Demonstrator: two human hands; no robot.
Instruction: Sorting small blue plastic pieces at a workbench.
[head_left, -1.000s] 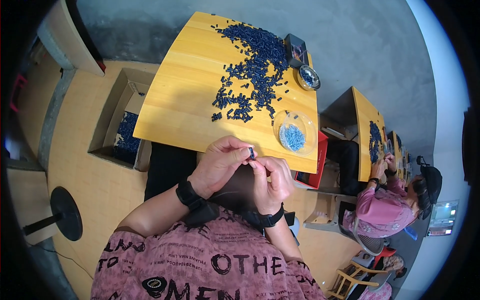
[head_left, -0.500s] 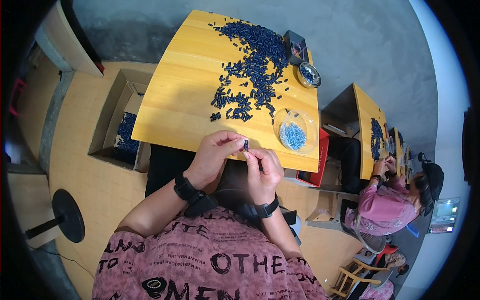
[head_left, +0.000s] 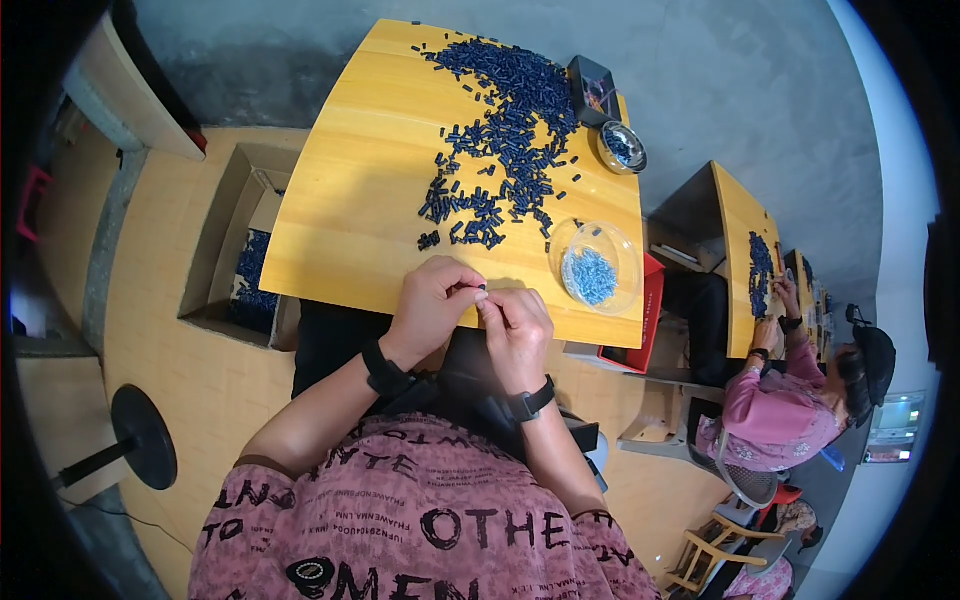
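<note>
My left hand (head_left: 432,305) and my right hand (head_left: 520,325) meet just over the table's near edge, thumbs and forefingers closed. Pinched between their fingertips is a small dark cylindrical piece (head_left: 482,288), mostly covered by the fingers. Beyond the hands, many similar dark pieces (head_left: 515,85) lie heaped and scattered over the yellow wooden table (head_left: 350,170). To the right of my right hand stands a clear round tub (head_left: 628,268) with small light-blue pieces (head_left: 590,277) in it.
At the table's far right are a black box (head_left: 594,88) and a metal bowl (head_left: 622,148) of dark pieces. A cardboard box (head_left: 215,240) holding dark pieces sits on the floor at left. A red box (head_left: 650,300) is beneath the right edge. Another person (head_left: 765,415) works at right.
My fingertips have closed in around the dark piece, which shows less now. My right hand has shifted slightly left and up. The other person's hands have moved apart.
</note>
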